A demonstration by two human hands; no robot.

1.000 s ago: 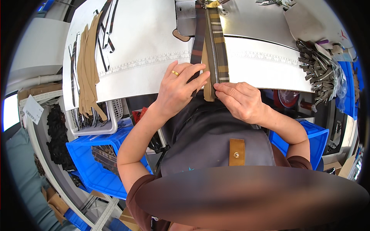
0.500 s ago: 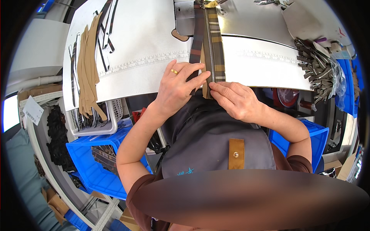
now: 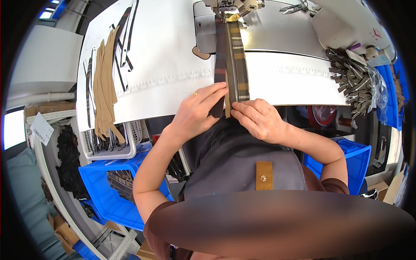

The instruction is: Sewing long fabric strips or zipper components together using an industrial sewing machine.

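Note:
A zipper [image 3: 234, 60] with plaid fabric [image 3: 242, 69] along its right side runs from under the sewing machine's needle area [image 3: 229, 12] toward me. Left of it lies a dark plaid strip [image 3: 220, 65], with a narrow tan strip [image 3: 228, 93] showing between them. My left hand [image 3: 197, 110] is closed on the near end of the dark plaid strip, its fingertips on the strip's inner edge. My right hand [image 3: 262, 121] pinches the near end of the zipper and its fabric at the table edge. The undersides of these ends are hidden.
Tan strips [image 3: 104, 82] and black-and-white strips lie at the table's left, above a white basket [image 3: 110, 154]. Many zipper pieces [image 3: 351, 80] pile at the right edge. Snips [image 3: 294, 8] lie at the back. Blue bins [image 3: 93, 182] stand below on both sides.
My left fingers have drawn back from the zipper onto the dark plaid strip. My right hand stays pinched at the zipper's near end. The whole view has shifted slightly.

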